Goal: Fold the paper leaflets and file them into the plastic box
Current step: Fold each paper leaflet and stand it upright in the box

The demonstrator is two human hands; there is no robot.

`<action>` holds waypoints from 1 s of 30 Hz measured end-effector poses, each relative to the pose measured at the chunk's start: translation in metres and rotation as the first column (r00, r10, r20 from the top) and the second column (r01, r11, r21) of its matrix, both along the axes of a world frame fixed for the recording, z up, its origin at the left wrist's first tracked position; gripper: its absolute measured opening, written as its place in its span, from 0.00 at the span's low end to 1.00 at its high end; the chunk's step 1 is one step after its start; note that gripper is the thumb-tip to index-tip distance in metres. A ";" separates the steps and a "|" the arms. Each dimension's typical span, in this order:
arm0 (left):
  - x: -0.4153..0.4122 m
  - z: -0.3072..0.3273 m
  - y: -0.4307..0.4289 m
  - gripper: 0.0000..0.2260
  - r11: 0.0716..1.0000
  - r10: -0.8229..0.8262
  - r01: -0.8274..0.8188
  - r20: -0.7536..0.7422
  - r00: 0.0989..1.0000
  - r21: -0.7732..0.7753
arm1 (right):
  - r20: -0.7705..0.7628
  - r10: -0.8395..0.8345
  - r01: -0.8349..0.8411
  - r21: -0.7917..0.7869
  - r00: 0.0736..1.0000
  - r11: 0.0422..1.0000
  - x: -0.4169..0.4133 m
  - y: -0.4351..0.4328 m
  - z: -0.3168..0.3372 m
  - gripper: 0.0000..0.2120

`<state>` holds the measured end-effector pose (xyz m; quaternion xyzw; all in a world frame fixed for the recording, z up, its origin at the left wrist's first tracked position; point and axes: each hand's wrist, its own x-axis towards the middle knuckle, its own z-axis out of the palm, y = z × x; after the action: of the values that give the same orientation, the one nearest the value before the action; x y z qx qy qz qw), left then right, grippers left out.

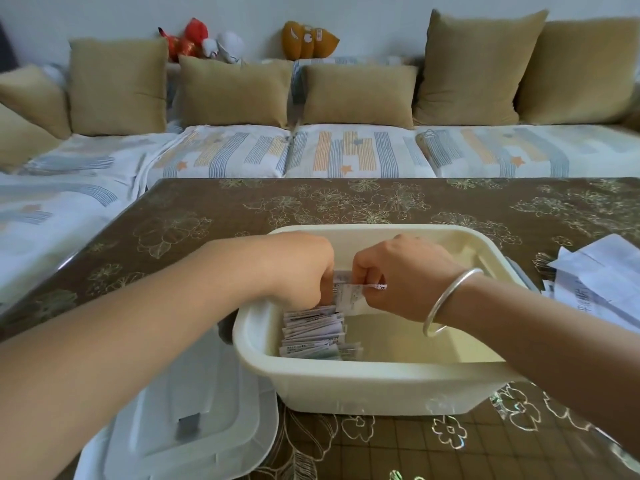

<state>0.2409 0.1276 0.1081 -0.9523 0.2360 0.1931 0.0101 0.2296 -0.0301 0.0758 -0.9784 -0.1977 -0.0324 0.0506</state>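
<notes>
While your right hand (pixel 401 275) pinches a folded, printed white leaflet (pixel 350 296) inside the cream box (pixel 346 379) mid-table (pixel 207 209), your left hand (pixel 301 268) curls beside it, grip unclear. Filed leaflets (pixel 311 336) line the box's left wall. A lid (pixel 194 410) lies near-left; loose papers (pixel 606 278) crowd the table's right edge.

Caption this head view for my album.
Right hand pinches a folded leaflet inside the cream box, left hand alongside.
</notes>
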 end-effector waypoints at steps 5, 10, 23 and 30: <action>0.000 0.003 0.001 0.19 1.000 -0.015 0.015 0.030 0.999 0.014 | 0.010 0.008 -0.008 -0.020 1.000 1.000 0.000 0.002 -0.001 0.08; 0.000 0.001 0.001 0.17 0.997 -0.055 0.055 -0.012 0.998 0.059 | 0.048 -0.025 0.027 -0.050 0.999 0.998 -0.001 0.002 0.002 0.08; -0.005 -0.007 -0.001 0.16 0.984 -0.049 0.043 0.031 0.998 0.171 | 0.113 0.019 -0.001 -0.163 0.993 0.987 -0.004 0.008 0.010 0.11; -0.012 0.001 -0.003 0.19 0.984 -0.077 0.073 0.015 0.997 0.163 | 0.076 0.065 -0.053 -0.152 0.995 0.987 -0.003 0.012 0.017 0.10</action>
<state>0.2284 0.1247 0.1086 -0.9408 0.2551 0.2011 0.0973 0.2270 -0.0186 0.0926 -0.9711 -0.2302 -0.0554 -0.0300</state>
